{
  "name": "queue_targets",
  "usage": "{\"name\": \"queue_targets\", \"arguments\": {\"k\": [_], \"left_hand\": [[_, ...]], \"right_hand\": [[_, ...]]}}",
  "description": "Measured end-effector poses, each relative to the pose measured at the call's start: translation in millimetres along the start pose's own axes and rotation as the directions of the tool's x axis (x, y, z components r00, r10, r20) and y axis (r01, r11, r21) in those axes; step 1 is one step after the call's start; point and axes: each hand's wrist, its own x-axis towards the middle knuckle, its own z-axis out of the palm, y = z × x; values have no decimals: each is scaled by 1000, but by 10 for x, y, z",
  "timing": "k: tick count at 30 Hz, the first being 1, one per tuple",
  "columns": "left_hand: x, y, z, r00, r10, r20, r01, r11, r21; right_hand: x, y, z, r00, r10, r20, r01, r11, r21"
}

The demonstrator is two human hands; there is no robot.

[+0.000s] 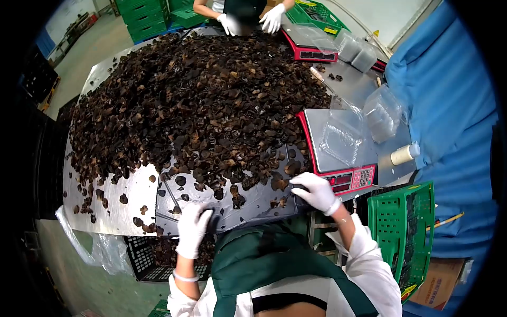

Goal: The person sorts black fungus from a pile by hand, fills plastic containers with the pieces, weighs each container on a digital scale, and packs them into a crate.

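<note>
A broad heap of dark brown wood ear mushrooms point(195, 100) covers most of the table. My left hand point(192, 228), in a white glove, is over the table's near edge with its fingers apart; a dark patch beside the fingertips is unclear. My right hand point(317, 194), also gloved, reaches in beside the near scale point(340, 140). Its thumb and fingers are apart, close to a few loose mushrooms point(280, 183). An open clear plastic box point(340, 142) rests on that scale's plate.
Stacked clear boxes point(383, 113) and a cream cylinder point(405, 154) stand right of the scale. Green crates point(401, 232) are at lower right, a black crate point(142, 259) below the table. Opposite, a co-worker's gloved hands point(272, 19) are near a second scale point(309, 45).
</note>
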Motion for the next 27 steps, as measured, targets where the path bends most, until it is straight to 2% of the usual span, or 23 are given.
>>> {"name": "queue_targets", "arguments": {"k": [2,4,6,7,8,10,12,13,14,15,17,18,19,20,22,26,27], "left_hand": [[16,-47,347,990,139,-28,-135,985,111],[29,79,531,995,98,19,-100,987,125],[52,133,712,988,155,22,-157,974,167],[57,171,774,986,162,32,-165,973,159],[57,180,825,985,168,42,-172,973,152],[-20,69,942,970,207,128,-227,958,172],[-98,58,912,961,192,200,-228,957,177],[-133,34,904,962,186,197,-222,959,177],[-163,20,884,970,224,92,-238,953,189],[-178,7,866,965,261,-11,-254,946,203],[-150,20,844,983,175,-58,-160,966,201],[-107,39,852,980,165,-111,-136,964,230],[-53,4,905,986,120,-114,-98,978,184],[43,43,924,979,142,-147,-114,976,184],[261,131,975,970,206,-127,-181,966,184],[694,375,1096,970,240,-46,-221,942,251],[761,425,1108,970,242,-7,-227,921,316]], "right_hand": [[171,119,359,990,-142,-7,142,990,26],[337,96,714,992,-128,-24,125,989,-83],[477,-22,917,985,-157,67,170,926,-338],[479,-19,1028,973,-141,182,199,910,-363],[425,-70,1092,951,-123,284,225,905,-361],[155,-33,1194,905,-252,342,368,868,-333],[-67,-48,1116,886,-233,401,360,891,-276],[-132,-43,1013,894,-283,347,377,894,-242],[-140,10,932,891,-286,352,381,893,-238],[-140,61,864,912,-291,289,355,913,-201],[-9,113,722,944,-314,102,328,924,-195],[84,216,701,956,-293,-3,290,948,-130],[190,350,723,976,-212,-41,207,974,-93],[301,457,730,989,-129,-77,125,991,-54],[531,472,716,996,-22,-91,21,1000,-14],[749,495,910,995,-70,77,86,970,-227],[728,518,970,994,-97,51,107,956,-272]]}}
